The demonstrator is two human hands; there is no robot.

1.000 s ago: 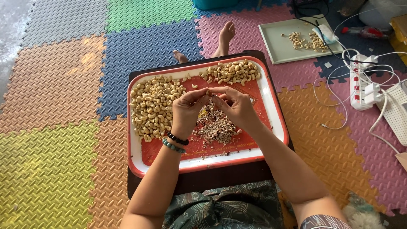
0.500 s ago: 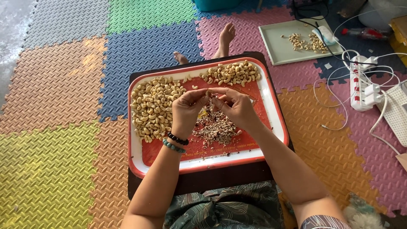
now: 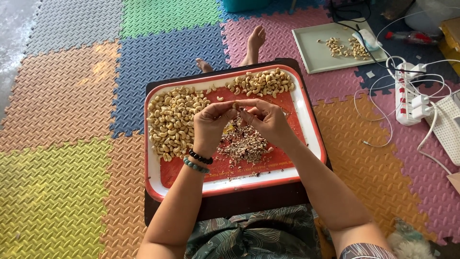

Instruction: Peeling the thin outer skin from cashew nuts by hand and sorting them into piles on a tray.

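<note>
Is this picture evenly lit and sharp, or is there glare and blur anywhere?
Head view: soft daylight, brightest as pale glare on the grey mat at top left; the red tray, both cashew piles and the left hand and right hand look sharp; shadows are faint; edges bend slightly.

A floor of interlocking foam mats [image 3: 62,96] in grey, green, blue, pink, orange and yellow carries everything; a low dark table [image 3: 249,201] stands on it, bearing a red-and-white tray [image 3: 306,120]; a pale green tray [image 3: 316,52] lies on the pink mat; a white power strip [image 3: 407,96] and cables [image 3: 378,115] lie beside it.
</note>
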